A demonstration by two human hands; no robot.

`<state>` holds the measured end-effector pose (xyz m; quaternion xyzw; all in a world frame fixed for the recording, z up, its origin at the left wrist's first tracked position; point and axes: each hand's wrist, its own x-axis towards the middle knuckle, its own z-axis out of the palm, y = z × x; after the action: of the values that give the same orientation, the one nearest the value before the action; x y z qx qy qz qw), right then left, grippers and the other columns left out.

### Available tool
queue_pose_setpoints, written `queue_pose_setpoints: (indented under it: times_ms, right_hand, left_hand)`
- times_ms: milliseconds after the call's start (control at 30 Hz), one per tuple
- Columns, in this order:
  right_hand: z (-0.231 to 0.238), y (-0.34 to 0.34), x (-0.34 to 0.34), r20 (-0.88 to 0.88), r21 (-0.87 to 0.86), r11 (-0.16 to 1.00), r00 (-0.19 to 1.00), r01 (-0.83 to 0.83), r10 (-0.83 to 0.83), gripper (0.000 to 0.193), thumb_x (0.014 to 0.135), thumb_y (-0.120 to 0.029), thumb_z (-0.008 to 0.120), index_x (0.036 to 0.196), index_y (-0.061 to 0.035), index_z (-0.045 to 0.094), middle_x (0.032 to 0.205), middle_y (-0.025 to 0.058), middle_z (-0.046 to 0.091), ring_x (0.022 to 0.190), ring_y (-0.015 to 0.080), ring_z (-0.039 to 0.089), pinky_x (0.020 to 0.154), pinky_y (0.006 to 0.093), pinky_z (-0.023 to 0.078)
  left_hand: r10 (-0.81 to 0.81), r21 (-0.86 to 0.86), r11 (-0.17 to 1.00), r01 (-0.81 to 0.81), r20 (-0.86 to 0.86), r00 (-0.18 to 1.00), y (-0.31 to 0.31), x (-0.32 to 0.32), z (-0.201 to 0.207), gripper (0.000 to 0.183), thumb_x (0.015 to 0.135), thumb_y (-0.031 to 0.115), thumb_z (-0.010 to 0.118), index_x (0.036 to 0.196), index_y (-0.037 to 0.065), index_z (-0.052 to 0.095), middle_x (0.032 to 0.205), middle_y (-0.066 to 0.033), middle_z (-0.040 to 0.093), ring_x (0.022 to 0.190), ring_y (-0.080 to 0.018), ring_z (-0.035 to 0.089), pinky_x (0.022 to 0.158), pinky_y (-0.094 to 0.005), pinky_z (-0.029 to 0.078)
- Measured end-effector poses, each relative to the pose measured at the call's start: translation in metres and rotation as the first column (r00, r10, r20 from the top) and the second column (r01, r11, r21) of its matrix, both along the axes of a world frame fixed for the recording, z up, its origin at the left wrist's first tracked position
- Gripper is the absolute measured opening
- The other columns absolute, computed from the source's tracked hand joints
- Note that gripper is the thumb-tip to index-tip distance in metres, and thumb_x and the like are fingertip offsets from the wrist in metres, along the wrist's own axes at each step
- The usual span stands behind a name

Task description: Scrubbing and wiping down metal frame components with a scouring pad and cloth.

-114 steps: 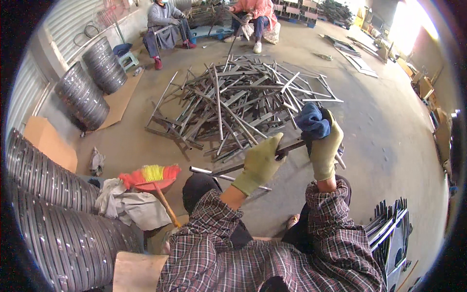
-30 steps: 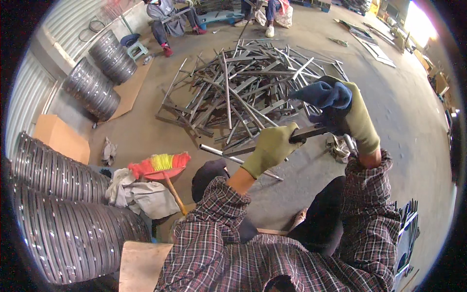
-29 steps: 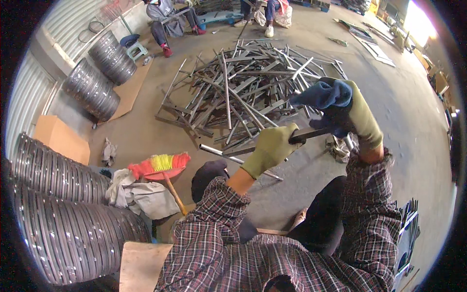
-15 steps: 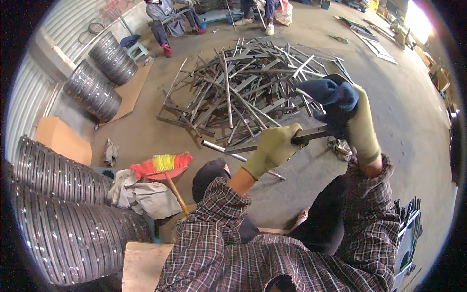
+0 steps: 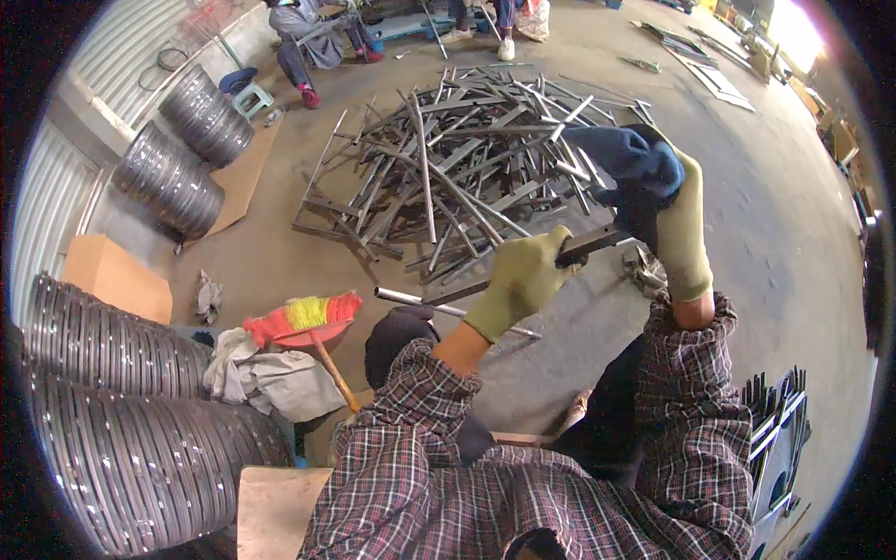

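Note:
My left hand (image 5: 525, 283), in a yellow-green work glove, is closed around a dark metal bar (image 5: 595, 241) that slants up to the right in front of me. My right hand (image 5: 684, 224), gloved alike, holds a dark blue cloth (image 5: 630, 161) bunched at the bar's upper right end. The cloth hides most of the right fingers and that end of the bar. Below the left hand runs a silver tube (image 5: 411, 298); whether it touches anything but the floor I cannot tell. A large tangled pile of metal bars and tubes (image 5: 485, 159) lies on the floor beyond.
Bundles of dark metal strips (image 5: 131, 457) stand at the left, beside a grey cloth (image 5: 280, 378) and a red-yellow broom head (image 5: 308, 317) with a wooden handle. A rack of dark rods (image 5: 779, 429) is at the lower right. Two people (image 5: 322, 37) sit beyond the pile.
The view has shifted a little, so the surroundings sit slightly further left. My right hand and the blue cloth are slightly higher in the picture; both hands keep their grip.

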<state>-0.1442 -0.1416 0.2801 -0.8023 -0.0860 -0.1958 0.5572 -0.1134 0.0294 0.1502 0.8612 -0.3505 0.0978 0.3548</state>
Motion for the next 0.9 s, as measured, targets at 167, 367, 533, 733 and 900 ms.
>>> queue_pose_setpoints:
  times_ms: [167, 367, 533, 733, 900]
  right_hand:
    - [0.017, -0.01, 0.004, -0.196, 0.258, 0.953, 0.957, -0.158, 0.212, 0.041, 0.087, -0.017, 0.069, 0.119, 0.0022, 0.054, 0.106, 0.0072, 0.063, 0.093, 0.0127, 0.057, 0.083, 0.0282, 0.048]
    - [-0.033, 0.005, 0.02, 0.324, -0.203, 0.979, 0.943, -0.008, 0.075, 0.05, 0.07, -0.008, 0.069, 0.119, -0.0017, 0.059, 0.105, 0.0206, 0.065, 0.096, 0.0325, 0.064, 0.086, 0.0347, 0.048]
    - [-0.081, -0.016, 0.01, 0.406, -0.537, 0.791, 0.912, 0.293, -0.063, 0.057, 0.074, -0.017, 0.065, 0.129, -0.01, 0.053, 0.104, 0.0197, 0.061, 0.095, 0.0403, 0.058, 0.079, 0.0467, 0.046]
    - [-0.117, -0.053, 0.014, 0.246, -0.566, 0.783, 0.959, 0.258, -0.139, 0.052, 0.079, -0.013, 0.067, 0.129, -0.0093, 0.053, 0.102, 0.0187, 0.062, 0.094, 0.0396, 0.059, 0.077, 0.045, 0.048]
    - [-0.068, 0.001, 0.01, 0.422, -0.592, 0.739, 0.905, 0.321, -0.055, 0.058, 0.065, 0.003, 0.06, 0.123, -0.0015, 0.052, 0.115, 0.0234, 0.055, 0.1, 0.0419, 0.054, 0.087, 0.0457, 0.045]
  left_hand:
    - [0.014, -0.008, 1.0, -0.014, 0.004, 1.0, 0.006, 0.001, -0.003, 0.026, 0.078, 0.026, 0.072, 0.097, 0.013, 0.06, 0.074, -0.0136, 0.065, 0.071, -0.0363, 0.064, 0.058, -0.0455, 0.048]
    - [0.072, -0.079, 0.994, -0.072, 0.0, 0.997, 0.019, 0.008, -0.003, 0.028, 0.078, 0.026, 0.073, 0.097, 0.01, 0.06, 0.073, -0.0138, 0.064, 0.069, -0.0367, 0.063, 0.058, -0.0466, 0.047]
    - [0.175, -0.052, 0.983, -0.175, 0.001, 0.985, 0.029, 0.015, -0.006, 0.03, 0.077, 0.027, 0.074, 0.098, 0.01, 0.062, 0.078, -0.0155, 0.066, 0.074, -0.0354, 0.066, 0.062, -0.0445, 0.05]
    - [0.225, -0.065, 0.972, -0.226, -0.032, 0.974, 0.037, 0.021, -0.007, 0.029, 0.076, 0.026, 0.075, 0.097, 0.009, 0.064, 0.074, -0.0166, 0.066, 0.073, -0.0366, 0.065, 0.061, -0.0448, 0.049]
    - [0.218, -0.049, 0.975, -0.217, 0.017, 0.976, 0.031, 0.019, -0.009, 0.029, 0.076, 0.027, 0.076, 0.096, 0.009, 0.064, 0.074, -0.0168, 0.066, 0.072, -0.0375, 0.065, 0.06, -0.0453, 0.049]
